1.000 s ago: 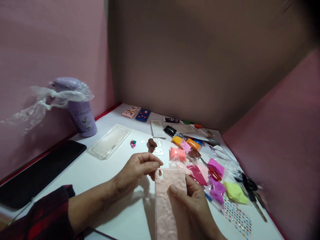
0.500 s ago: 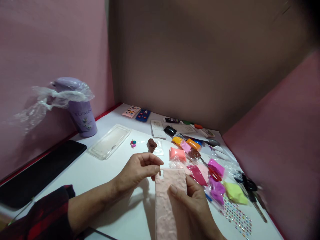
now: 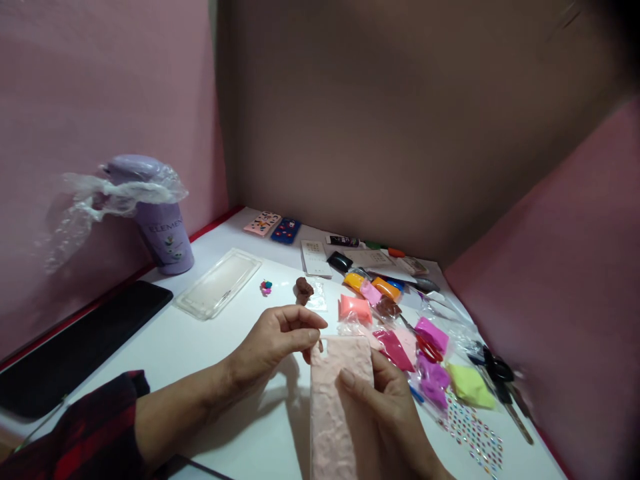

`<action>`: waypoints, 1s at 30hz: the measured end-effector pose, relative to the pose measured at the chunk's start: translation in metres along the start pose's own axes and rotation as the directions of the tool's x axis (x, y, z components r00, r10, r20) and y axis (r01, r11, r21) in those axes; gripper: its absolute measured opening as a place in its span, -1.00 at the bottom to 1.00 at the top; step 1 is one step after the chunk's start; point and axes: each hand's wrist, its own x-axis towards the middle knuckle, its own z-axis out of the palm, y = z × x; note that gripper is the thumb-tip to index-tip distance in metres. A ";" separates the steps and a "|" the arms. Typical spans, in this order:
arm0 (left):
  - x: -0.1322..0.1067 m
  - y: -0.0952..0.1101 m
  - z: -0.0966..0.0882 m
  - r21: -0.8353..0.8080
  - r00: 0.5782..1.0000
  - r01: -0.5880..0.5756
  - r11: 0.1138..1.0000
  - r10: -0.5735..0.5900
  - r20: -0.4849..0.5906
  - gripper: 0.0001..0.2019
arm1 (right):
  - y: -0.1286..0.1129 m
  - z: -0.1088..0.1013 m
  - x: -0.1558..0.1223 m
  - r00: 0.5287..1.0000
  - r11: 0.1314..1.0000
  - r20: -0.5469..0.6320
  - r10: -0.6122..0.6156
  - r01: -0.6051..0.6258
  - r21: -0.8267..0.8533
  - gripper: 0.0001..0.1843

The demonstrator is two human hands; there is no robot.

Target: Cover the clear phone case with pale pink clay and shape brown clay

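A phone case (image 3: 333,407) coated with lumpy pale pink clay stands in front of me, its lower end cut off by the frame. My right hand (image 3: 395,407) grips it from the right, thumb flat on the clay and fingers behind. At the top left corner, beside a small cutout, my left hand (image 3: 277,333) pinches the edge with thumb and fingertips. A tiny brownish spot shows there; whether it is clay or a fingertip I cannot tell. Beyond the hands lie a brown clay lump (image 3: 303,291) on clear film and a small multicoloured clay bit (image 3: 266,287).
Left are a clear plastic case box (image 3: 220,283), a black phone-like slab (image 3: 85,347) and a purple tumbler (image 3: 165,233) with plastic wrap. Clay packets (image 3: 355,309), red-handled scissors (image 3: 429,348) and a rhinestone sheet (image 3: 473,430) crowd the right. Two decorated cases (image 3: 287,231) lie at the back.
Almost nothing differs. Both hands keep their places on the phone case, with only a very slight shift of the left fingertips at the corner.
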 end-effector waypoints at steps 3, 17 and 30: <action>0.000 0.001 0.000 -0.048 0.997 0.065 0.997 -0.063 0.041 -0.77 | 0.001 -0.001 0.001 1.000 1.000 0.011 0.002 -0.002 -0.006 -0.50; 0.001 -0.003 -0.002 -0.106 0.971 0.202 0.974 -0.185 0.150 -0.90 | 0.002 -0.008 0.005 0.996 0.995 0.018 -0.082 0.083 -0.049 -0.56; 0.000 0.000 -0.004 -0.191 0.952 0.283 0.940 -0.251 0.175 -0.91 | -0.001 -0.010 0.005 0.998 1.000 0.055 -0.011 0.012 -0.005 -0.55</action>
